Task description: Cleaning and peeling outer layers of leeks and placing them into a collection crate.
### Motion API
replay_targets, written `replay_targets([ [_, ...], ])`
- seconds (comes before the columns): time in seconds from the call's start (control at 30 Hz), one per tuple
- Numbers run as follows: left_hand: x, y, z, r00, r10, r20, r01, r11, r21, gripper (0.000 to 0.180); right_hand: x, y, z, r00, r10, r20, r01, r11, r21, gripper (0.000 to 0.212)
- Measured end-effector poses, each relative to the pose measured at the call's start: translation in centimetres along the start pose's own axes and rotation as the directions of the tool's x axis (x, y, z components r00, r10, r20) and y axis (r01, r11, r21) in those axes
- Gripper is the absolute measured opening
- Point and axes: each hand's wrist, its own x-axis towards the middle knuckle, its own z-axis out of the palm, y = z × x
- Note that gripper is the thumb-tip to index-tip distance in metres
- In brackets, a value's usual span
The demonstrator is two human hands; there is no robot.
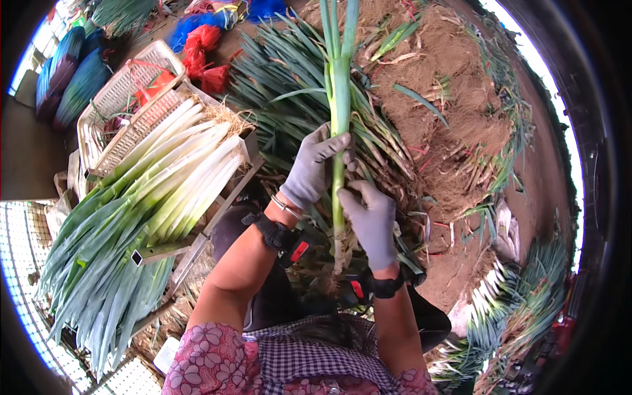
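A long green onion point(338, 99) stands nearly upright in front of me, its leaves at the top and its dirty root end hanging over my lap. My gloved left hand point(311, 164) is closed round the middle of the stalk. Lower down, the fingertips of my gloved right hand point(370, 217) press against the stalk's right side, close to the root end. To the left, a thick stack of cleaned green onions point(178, 161) with white stems lies across a metal rack point(217, 207). Beyond my hands is a heap of uncleaned green onions point(276, 79).
A white plastic basket point(99, 125) stands behind the rack. Red netting point(199, 59) and blue netting point(197, 27) lie at the back. Soil strewn with peelings point(454, 85) spreads right. More green onions in bundles point(490, 303) lie at the lower right.
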Motion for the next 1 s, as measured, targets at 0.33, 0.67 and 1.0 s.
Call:
replay_targets([
  [0.33,0.0,0.9,0.8,0.966,-0.175,0.188,0.199,0.973,-0.116,0.042,-0.7,4.6,-0.2,0.997,0.079,0.007,-0.078,0.971,0.228,0.017],
  [0.67,0.2,1.5,0.2,0.981,-0.071,0.182,0.089,0.992,-0.092,0.043,-0.9,5.2,-0.5,0.998,0.0,-0.066,0.005,0.997,0.075,0.007],
  [1.0,-0.3,2.0,-1.1,0.994,-0.034,0.104,0.039,0.998,-0.045,0.045,-1.1,3.2,0.9,0.99,0.068,-0.127,-0.037,0.972,0.232,0.031],
])
